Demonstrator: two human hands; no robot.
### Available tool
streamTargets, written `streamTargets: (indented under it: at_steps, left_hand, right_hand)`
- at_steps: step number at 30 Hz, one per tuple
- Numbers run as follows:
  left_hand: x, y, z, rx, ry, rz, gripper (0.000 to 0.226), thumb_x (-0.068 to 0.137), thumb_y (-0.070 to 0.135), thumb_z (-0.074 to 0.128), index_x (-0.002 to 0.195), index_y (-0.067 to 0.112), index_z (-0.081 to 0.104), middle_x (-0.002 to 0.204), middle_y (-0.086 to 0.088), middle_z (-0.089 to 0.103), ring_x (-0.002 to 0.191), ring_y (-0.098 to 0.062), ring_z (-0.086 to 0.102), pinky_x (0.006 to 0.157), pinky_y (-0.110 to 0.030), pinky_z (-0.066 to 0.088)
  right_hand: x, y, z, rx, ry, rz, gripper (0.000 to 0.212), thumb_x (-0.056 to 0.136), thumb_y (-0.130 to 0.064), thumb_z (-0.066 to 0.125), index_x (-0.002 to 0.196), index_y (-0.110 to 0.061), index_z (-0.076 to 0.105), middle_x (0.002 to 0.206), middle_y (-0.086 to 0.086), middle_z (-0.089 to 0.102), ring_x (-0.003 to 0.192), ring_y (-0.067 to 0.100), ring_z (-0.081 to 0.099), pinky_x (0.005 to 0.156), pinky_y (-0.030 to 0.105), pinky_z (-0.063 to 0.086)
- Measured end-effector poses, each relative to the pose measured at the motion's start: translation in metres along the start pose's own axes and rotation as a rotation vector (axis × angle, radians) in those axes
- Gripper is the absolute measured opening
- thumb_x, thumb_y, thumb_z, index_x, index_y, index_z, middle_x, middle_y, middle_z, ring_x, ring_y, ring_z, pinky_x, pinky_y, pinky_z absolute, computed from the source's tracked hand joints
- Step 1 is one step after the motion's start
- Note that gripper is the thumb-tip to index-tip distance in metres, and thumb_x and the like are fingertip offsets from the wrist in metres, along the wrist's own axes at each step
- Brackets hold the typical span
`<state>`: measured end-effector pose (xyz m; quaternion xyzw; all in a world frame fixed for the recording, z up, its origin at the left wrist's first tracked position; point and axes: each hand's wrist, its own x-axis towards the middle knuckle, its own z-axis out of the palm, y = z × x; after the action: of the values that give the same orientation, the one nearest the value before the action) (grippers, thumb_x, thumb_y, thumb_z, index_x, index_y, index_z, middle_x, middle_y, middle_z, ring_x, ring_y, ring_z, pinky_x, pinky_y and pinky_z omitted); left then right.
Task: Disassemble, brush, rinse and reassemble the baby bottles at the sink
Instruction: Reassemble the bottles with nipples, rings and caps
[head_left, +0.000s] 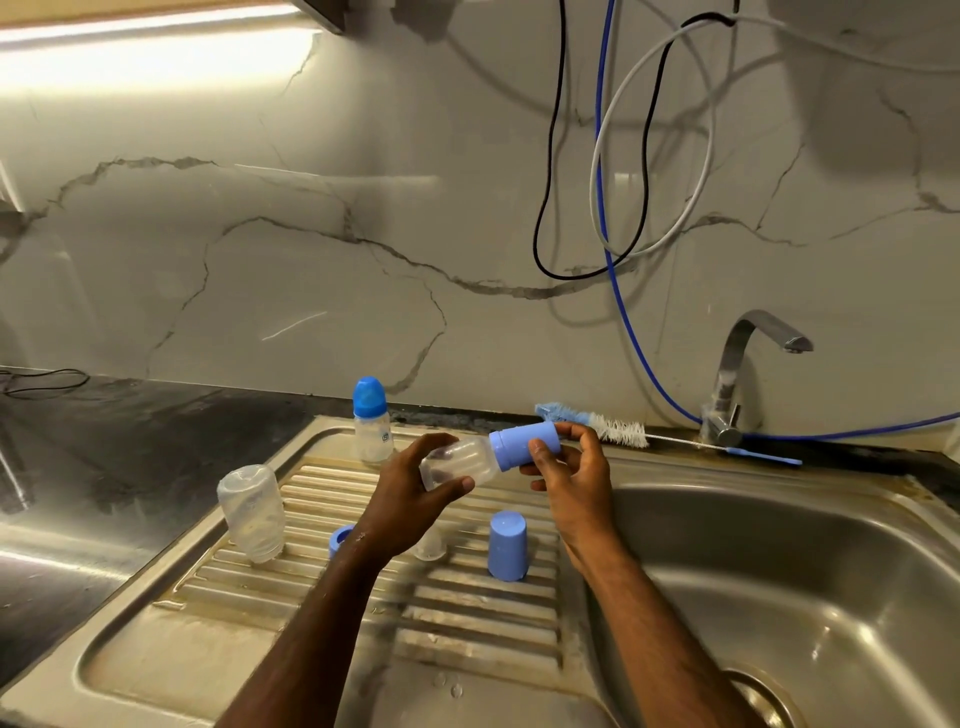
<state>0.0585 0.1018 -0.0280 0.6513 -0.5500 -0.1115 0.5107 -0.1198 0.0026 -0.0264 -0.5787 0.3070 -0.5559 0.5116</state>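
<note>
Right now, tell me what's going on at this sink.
A person holds a baby bottle sideways over the drainboard, left hand round its clear body, right hand on its blue cap. Another bottle body stands upside down beside a loose cap; a capped bottle and a bottle brush sit behind.
</note>
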Motion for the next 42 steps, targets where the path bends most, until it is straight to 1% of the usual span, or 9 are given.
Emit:
streamTargets:
  at_steps: [13, 17, 23, 26, 30, 34, 36, 38, 42]
  left_hand:
    - [0.000, 0.003, 0.004, -0.043, 0.035, 0.071, 0.058, 0.081, 0.038, 0.082, 0.132, 0.025, 0.059, 0.117, 0.006, 0.067, 0.102, -0.015, 0.067, 0.091, -0.046, 0.057]
    - [-0.001, 0.007, 0.007, -0.087, 0.056, 0.100, 0.060, 0.080, 0.041, 0.081, 0.134, 0.025, 0.057, 0.119, 0.006, 0.066, 0.102, -0.015, 0.067, 0.089, -0.042, 0.058]
    - [-0.003, 0.014, 0.010, -0.231, 0.079, 0.114, 0.047, 0.086, 0.028, 0.080, 0.127, 0.021, 0.060, 0.106, 0.010, 0.069, 0.096, -0.016, 0.069, 0.082, -0.038, 0.060]
    - [-0.004, 0.017, 0.011, -0.258, 0.010, 0.133, 0.048, 0.088, 0.025, 0.078, 0.131, 0.018, 0.058, 0.110, 0.007, 0.069, 0.101, -0.015, 0.069, 0.085, -0.036, 0.059]
    - [-0.006, 0.013, 0.007, -0.280, -0.033, 0.117, 0.052, 0.089, 0.026, 0.077, 0.136, 0.018, 0.056, 0.118, 0.000, 0.069, 0.108, -0.016, 0.069, 0.089, -0.033, 0.059]
    - [0.000, 0.009, -0.001, -0.232, 0.221, -0.034, 0.041, 0.086, 0.038, 0.078, 0.121, 0.025, 0.063, 0.109, 0.004, 0.071, 0.097, -0.008, 0.070, 0.082, -0.025, 0.058]
    - [0.008, 0.005, -0.009, -0.070, 0.313, -0.100, 0.030, 0.086, 0.030, 0.079, 0.111, 0.020, 0.065, 0.090, 0.004, 0.071, 0.078, -0.008, 0.068, 0.071, -0.024, 0.055]
    - [0.018, -0.001, -0.018, 0.055, 0.282, -0.118, 0.021, 0.086, 0.024, 0.079, 0.102, 0.017, 0.067, 0.082, 0.004, 0.068, 0.070, -0.007, 0.063, 0.068, -0.024, 0.052]
    - [0.035, -0.020, -0.041, 0.296, 0.083, -0.179, 0.013, 0.087, 0.023, 0.077, 0.093, 0.014, 0.069, 0.086, 0.000, 0.069, 0.081, -0.013, 0.064, 0.075, -0.030, 0.053]
  right_hand:
    - [0.001, -0.017, 0.000, 0.076, -0.038, -0.041, 0.032, 0.091, -0.013, 0.071, 0.120, -0.010, 0.058, 0.114, 0.014, 0.069, 0.098, 0.028, 0.071, 0.068, 0.026, 0.060]
    - [-0.001, -0.024, 0.001, 0.086, -0.014, -0.063, 0.031, 0.092, -0.017, 0.070, 0.120, -0.021, 0.057, 0.115, 0.015, 0.068, 0.095, 0.028, 0.072, 0.067, 0.026, 0.060]
    - [-0.009, -0.026, 0.010, 0.028, -0.139, -0.109, 0.080, 0.082, -0.013, 0.081, 0.143, -0.042, 0.038, 0.125, 0.007, 0.064, 0.101, 0.017, 0.070, 0.080, 0.035, 0.062]
    - [-0.011, -0.029, 0.012, 0.062, -0.127, -0.065, 0.094, 0.079, -0.006, 0.082, 0.148, -0.040, 0.027, 0.117, 0.005, 0.065, 0.095, 0.013, 0.072, 0.075, 0.035, 0.063]
    - [-0.014, -0.033, 0.018, 0.121, -0.093, 0.046, 0.060, 0.080, -0.009, 0.082, 0.128, -0.028, 0.052, 0.114, 0.002, 0.066, 0.087, 0.016, 0.072, 0.068, 0.038, 0.063]
    - [0.005, -0.030, 0.033, -0.165, -0.127, -0.024, 0.053, 0.075, -0.015, 0.087, 0.117, -0.024, 0.058, 0.110, 0.000, 0.068, 0.089, 0.017, 0.070, 0.075, 0.045, 0.062]
    - [0.019, -0.031, 0.047, -0.355, -0.199, -0.092, 0.057, 0.071, -0.015, 0.089, 0.114, -0.027, 0.054, 0.111, 0.000, 0.068, 0.091, 0.019, 0.069, 0.076, 0.034, 0.058]
    - [0.034, -0.030, 0.061, -0.489, -0.262, -0.124, 0.059, 0.070, -0.014, 0.090, 0.115, -0.023, 0.053, 0.112, 0.002, 0.067, 0.091, 0.019, 0.066, 0.074, 0.028, 0.052]
    - [0.056, -0.020, 0.081, -0.659, -0.335, -0.105, 0.063, 0.070, -0.015, 0.090, 0.122, -0.015, 0.054, 0.118, 0.006, 0.067, 0.100, 0.022, 0.063, 0.081, 0.035, 0.051]
